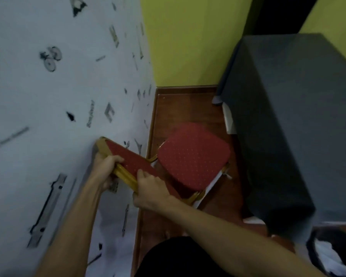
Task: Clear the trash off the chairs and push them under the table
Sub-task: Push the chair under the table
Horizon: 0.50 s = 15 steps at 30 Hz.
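Observation:
A chair with a red dotted seat (pixel 192 154) and a gold metal frame stands on the wooden floor between a wall and a table. Both hands hold its red backrest (pixel 131 158) at the top. My left hand (pixel 105 166) grips the far end of the backrest near the wall. My right hand (pixel 150 188) grips the near end, fingers wrapped over the gold frame. The seat looks bare; no trash shows on it. The table (pixel 288 116) is draped in a dark grey cloth and stands to the right of the chair.
A white wall (pixel 58 96) with grey printed pictures runs close along the left. A yellow-green wall (pixel 188 47) closes the far end. A dark bin or bag with white paper inside (pixel 328 254) sits at the bottom right. White paper (pixel 210 186) lies under the chair.

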### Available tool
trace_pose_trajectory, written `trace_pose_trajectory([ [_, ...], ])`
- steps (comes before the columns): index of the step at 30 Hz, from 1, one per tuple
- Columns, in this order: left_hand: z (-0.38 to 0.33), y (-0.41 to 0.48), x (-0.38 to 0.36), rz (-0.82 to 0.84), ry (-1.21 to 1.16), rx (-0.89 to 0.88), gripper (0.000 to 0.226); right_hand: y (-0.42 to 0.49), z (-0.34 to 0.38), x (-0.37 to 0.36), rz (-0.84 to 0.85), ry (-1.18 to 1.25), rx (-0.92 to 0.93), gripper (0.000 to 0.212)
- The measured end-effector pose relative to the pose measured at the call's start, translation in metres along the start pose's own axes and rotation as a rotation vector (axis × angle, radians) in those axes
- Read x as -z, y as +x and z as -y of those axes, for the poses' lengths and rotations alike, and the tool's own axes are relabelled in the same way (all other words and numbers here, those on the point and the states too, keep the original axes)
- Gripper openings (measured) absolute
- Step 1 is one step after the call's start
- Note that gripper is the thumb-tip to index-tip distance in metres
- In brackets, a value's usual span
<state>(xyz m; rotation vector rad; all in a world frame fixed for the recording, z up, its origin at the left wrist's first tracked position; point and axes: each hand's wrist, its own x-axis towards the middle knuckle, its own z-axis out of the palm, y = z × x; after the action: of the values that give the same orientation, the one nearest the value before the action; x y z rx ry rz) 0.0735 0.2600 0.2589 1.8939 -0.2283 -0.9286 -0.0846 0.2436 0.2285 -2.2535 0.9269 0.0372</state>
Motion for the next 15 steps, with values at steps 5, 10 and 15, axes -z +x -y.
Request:
trace_pose_trajectory([
  [5, -0.006, 0.020, -0.001, 0.177, 0.015, -0.048, 0.034, -0.001, 0.000, -0.003, -0.169, -0.024, -0.030, 0.067],
  [10, -0.016, 0.032, -0.025, 0.278, 0.080, -0.072, 0.044, -0.001, -0.007, -0.002, -0.257, 0.024, -0.153, 0.067],
  [15, -0.038, 0.046, -0.076, 0.436, 0.174, -0.017, 0.059, 0.003, -0.030, 0.022, -0.391, 0.072, -0.326, 0.070],
])
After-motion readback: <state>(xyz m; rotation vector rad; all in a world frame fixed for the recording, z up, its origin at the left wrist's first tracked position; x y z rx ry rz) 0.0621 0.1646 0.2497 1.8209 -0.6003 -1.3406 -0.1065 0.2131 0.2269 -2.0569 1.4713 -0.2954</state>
